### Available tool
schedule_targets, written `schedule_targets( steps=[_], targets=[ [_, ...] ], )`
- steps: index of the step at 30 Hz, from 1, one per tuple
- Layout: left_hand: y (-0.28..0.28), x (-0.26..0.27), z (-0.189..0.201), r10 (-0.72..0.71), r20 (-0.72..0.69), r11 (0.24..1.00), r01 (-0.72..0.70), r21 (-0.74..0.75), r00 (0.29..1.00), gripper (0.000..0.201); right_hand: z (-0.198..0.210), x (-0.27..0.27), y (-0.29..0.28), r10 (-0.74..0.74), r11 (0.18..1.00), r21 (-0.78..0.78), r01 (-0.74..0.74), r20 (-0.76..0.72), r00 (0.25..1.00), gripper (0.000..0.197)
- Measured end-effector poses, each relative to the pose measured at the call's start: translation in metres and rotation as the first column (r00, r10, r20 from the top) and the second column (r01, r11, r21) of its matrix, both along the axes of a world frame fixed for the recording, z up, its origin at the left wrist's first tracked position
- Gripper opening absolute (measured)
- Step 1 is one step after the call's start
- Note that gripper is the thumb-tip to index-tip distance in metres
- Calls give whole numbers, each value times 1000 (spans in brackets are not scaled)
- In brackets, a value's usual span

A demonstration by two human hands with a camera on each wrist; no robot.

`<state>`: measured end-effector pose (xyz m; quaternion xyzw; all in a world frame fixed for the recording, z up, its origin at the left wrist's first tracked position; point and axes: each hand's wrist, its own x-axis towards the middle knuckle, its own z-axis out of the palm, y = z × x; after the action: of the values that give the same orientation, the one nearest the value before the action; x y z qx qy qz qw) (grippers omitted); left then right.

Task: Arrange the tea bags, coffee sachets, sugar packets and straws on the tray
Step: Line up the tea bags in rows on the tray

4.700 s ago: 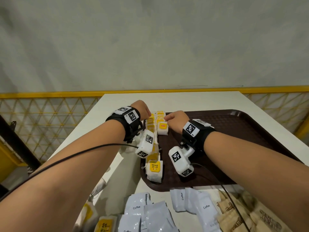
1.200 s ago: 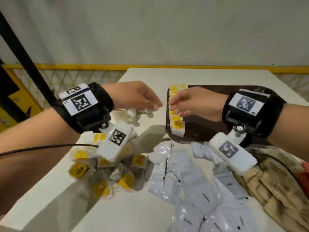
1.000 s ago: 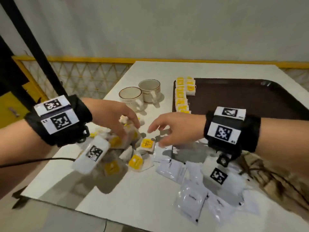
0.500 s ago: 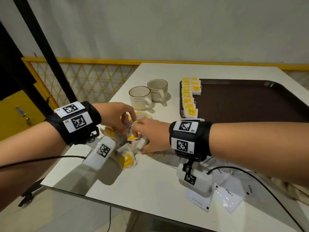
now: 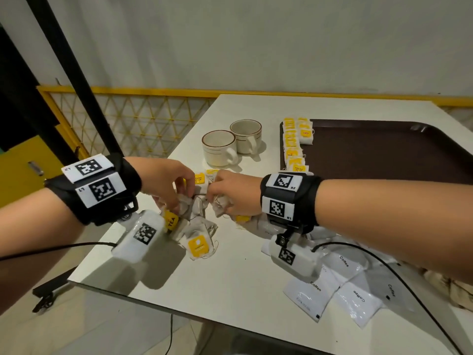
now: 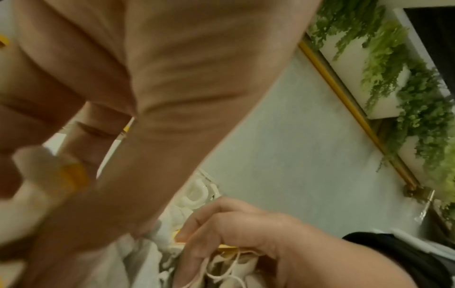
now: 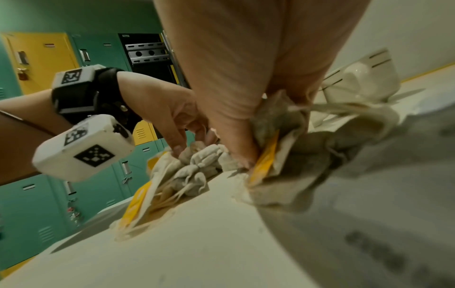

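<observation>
A heap of white tea bags (image 5: pixel 197 226) with yellow tags lies on the white table, left of the brown tray (image 5: pixel 384 152). Both hands are in that heap. My left hand (image 5: pixel 179 198) curls its fingers into the heap from the left and pinches a tea bag (image 6: pixel 56 175). From the right, my right hand (image 5: pixel 216 194) grips a bunch of tea bags (image 7: pixel 273 140), a yellow tag sticking out between its fingers. A row of tea bags (image 5: pixel 294 149) lies along the tray's left edge. White coffee sachets (image 5: pixel 345 288) lie near the front right. No straws are in view.
Two cream cups (image 5: pixel 220 147) (image 5: pixel 247 135) stand behind the heap, left of the tray. Brown sugar packets (image 5: pixel 455 288) show at the right edge. The table's near edge and left corner are close to my left wrist. A yellow mesh rail runs behind.
Both hands left the tray's tea-bag row and came down to the loose heap on the left. In the last half second they closed further on tea bags there.
</observation>
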<state>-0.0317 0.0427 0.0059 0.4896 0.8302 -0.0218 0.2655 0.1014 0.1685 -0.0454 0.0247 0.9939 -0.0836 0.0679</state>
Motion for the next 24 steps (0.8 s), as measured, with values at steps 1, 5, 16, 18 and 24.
schedule_targets(
  steps=[1, 5, 16, 18, 24],
  targets=[
    [0, 0, 3, 17, 18, 999, -17, 39, 1000, 29, 2, -1, 1, -10, 1000, -11, 10, -13, 1000, 39],
    [0, 1, 23, 5, -44, 979, 4, 205, 999, 23, 21, 4, 12, -109, 983, -162, 82, -166, 980, 30],
    [58, 53, 46, -205, 554, 560, -368, 743, 807, 17, 56, 56, 72, -659, -298, -936, -185, 62, 750, 13],
    [85, 73, 41, -300, 640, 470, -474, 745, 708, 18, 55, 67, 82, -718, -486, -817, -311, 170, 675, 12],
    [147, 134, 16, -496, 807, 418, -727, 545, 320, 15, 36, 110, 94, -735, -600, -666, -443, 241, 634, 18]
  ],
)
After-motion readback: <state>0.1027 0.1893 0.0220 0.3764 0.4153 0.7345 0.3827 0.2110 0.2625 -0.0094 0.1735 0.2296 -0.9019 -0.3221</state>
